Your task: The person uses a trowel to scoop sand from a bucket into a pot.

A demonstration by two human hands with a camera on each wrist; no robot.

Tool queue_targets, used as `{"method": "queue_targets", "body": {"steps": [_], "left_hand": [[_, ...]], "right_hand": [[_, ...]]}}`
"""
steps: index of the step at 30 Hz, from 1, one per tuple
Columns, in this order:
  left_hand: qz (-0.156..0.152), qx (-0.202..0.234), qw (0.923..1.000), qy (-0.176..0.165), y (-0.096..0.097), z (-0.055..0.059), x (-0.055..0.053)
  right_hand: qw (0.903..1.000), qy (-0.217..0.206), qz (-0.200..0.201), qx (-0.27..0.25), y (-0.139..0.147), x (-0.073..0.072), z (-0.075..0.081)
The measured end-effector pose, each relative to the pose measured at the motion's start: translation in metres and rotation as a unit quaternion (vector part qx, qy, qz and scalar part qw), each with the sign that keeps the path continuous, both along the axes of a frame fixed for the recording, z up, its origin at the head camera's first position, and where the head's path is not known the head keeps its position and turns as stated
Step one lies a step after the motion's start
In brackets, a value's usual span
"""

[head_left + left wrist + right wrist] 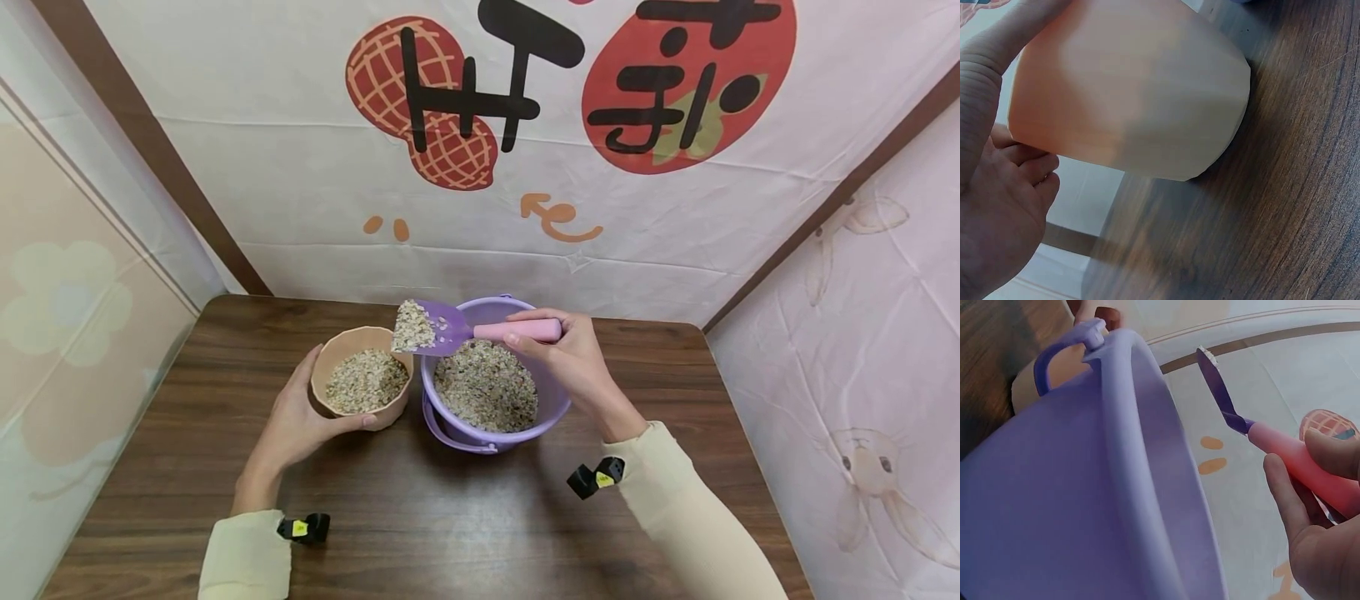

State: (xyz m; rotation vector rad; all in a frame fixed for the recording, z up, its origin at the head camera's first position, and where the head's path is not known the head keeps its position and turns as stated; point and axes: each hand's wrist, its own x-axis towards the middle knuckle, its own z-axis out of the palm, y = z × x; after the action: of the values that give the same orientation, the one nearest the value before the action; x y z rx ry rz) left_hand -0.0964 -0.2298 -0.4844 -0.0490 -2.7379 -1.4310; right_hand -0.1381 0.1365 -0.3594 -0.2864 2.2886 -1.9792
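My right hand [573,354] grips the pink handle of a toy shovel [517,330], held above a purple bucket [555,404]. Pale gravel [412,327] lies on the shovel's purple blade, whose tip reaches over the right rim of a peach bowl [393,410]. More gravel [487,387] covers the bucket's bottom, and some [366,382] is inside the bowl. Around the bowl's left side curls my left hand [300,421], thumb along the near wall. In the left wrist view the bowl [1141,94] stands slightly off-axis on the wood, and the right wrist view shows the shovel [1297,456] above the bucket's rim.
The brown wooden table [450,533] carries both containers near its back edge. The bucket's purple carry handle [450,437] hangs down at its near left side. Behind the table rises a white printed cloth [300,200], with further cloth panels at left and right.
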Motion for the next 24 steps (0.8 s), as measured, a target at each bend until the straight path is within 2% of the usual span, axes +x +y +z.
{"method": "queue_targets", "body": {"steps": [8,15,24], "left_hand": [[0.000,0.004,1.0000,0.000,0.000,-0.001,0.000],[0.001,0.001,1.0000,-0.005,0.000,0.000,0.000],[0.000,0.000,1.0000,-0.001,0.000,0.000,0.000]], "right_hand": [[0.9988,-0.002,0.002,0.048,-0.014,-0.012,0.003],[0.9963,0.021,0.006,0.083,-0.017,-0.014,0.006],[0.9942,0.034,0.013,0.102,-0.023,-0.016,0.011]]}}
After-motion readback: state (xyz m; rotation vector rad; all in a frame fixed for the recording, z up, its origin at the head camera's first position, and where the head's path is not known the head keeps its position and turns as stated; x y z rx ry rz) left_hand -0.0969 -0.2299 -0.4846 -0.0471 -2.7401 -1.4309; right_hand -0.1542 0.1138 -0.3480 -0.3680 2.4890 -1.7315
